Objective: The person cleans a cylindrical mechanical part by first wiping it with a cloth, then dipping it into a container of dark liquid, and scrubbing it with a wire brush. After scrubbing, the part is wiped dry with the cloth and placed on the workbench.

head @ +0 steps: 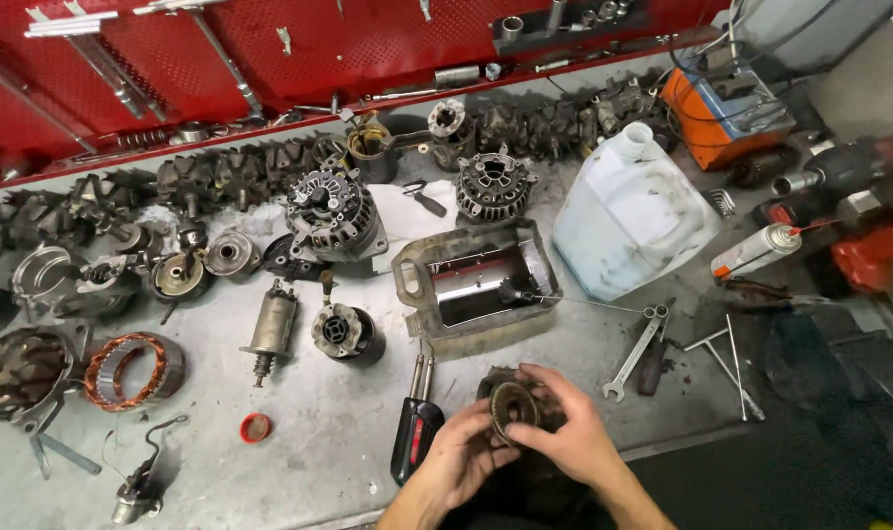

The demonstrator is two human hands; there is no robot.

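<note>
Both my hands meet low in the middle of the head view, over the front edge of a grey workbench (pixel 299 393). My left hand (pixel 461 456) and my right hand (pixel 569 437) together hold a dark round metal part with a ring-shaped face (pixel 513 407). The fingers of both hands wrap its rim, and its underside is hidden. Just left of my left hand lies a black-handled tool with a red mark (pixel 417 427). Behind the held part stands a dirty metal tray (pixel 471 280).
Alternators (pixel 334 211) and other dismantled parts crowd the back of the bench. A copper-wound stator ring (pixel 132 371) lies at the left. A translucent plastic jug (pixel 628 211), a spray can (pixel 756 250) and a spanner (pixel 638 351) sit at the right. Red tool board behind.
</note>
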